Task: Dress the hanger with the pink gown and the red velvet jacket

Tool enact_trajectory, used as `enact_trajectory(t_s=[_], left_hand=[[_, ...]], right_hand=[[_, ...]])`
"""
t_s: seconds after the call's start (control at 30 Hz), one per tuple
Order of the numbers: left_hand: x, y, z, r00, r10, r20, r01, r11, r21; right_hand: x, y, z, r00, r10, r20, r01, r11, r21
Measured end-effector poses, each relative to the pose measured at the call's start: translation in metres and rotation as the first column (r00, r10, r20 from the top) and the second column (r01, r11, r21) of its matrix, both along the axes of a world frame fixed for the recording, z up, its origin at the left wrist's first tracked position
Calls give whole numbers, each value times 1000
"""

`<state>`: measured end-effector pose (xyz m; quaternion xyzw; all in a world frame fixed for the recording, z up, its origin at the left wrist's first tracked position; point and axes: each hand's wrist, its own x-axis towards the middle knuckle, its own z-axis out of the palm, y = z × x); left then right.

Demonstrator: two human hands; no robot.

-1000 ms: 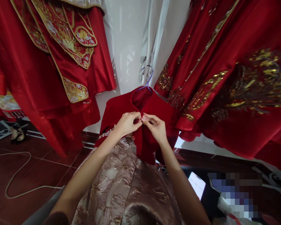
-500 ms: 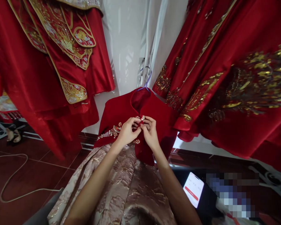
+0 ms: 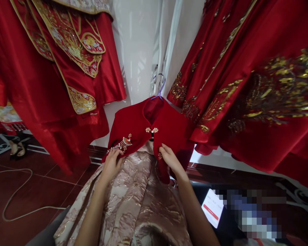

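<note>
Your step in hand looks like arranging the front of the red jacket [image 3: 130, 119], which hangs just beyond your fingers, its beaded clasp [image 3: 152, 131] apparently joined above and between them. Your right hand [image 3: 171, 160] seems to pinch the front edge, thumb against fingers; your left hand [image 3: 112, 166], fingers loosely curled, touches cloth below the tasselled ornament [image 3: 125, 142], its grip unclear. The next move calls for light fingers, clear of the beadwork.
</note>
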<state>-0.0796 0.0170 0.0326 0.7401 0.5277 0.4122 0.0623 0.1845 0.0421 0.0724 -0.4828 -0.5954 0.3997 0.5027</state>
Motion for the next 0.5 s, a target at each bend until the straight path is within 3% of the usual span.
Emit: enact_trajectory(t_s=[0.17, 0.27, 0.37, 0.5], left_hand=[[11, -13, 23, 995, 15, 102, -19, 999, 44], [43, -30, 34, 991, -108, 74, 99, 989, 113], [76, -44, 28, 971, -221, -88, 224, 975, 16], [94, -45, 10, 939, -142, -312, 96, 982, -160]], right_hand=[[13, -15, 18, 936, -134, -327, 67, 976, -209], [20, -23, 28, 853, -201, -482, 52, 951, -303], [25, -28, 37, 819, -199, -538, 25, 950, -313], [25, -34, 47, 856, -116, -504, 28, 983, -179]])
